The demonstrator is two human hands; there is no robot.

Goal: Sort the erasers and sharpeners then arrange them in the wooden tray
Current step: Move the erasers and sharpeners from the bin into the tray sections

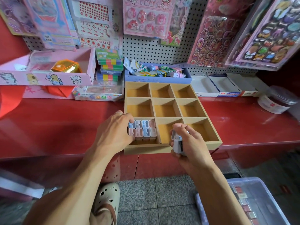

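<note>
Sharpeners (142, 131) were packed upright in the tray (172, 150)'s front-left cell, steadied by left hand (113, 129) fingers. A few more were gripped in the right hand (186, 142), just right of them, over the empty front-middle cell.

A single head-worn view looks forward and steeply down, close over the red worktop (65, 127). The wooden tray (172, 149) sits centre, pegboard (162, 49) at 12 o'clock, floor at 6; the edges look warped, probably by the wide lens.

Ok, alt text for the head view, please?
Left hand presses sharpeners into the wooden tray's near-left compartment; right hand holds more sharpeners above the near-middle one. Other compartments are empty.
</note>
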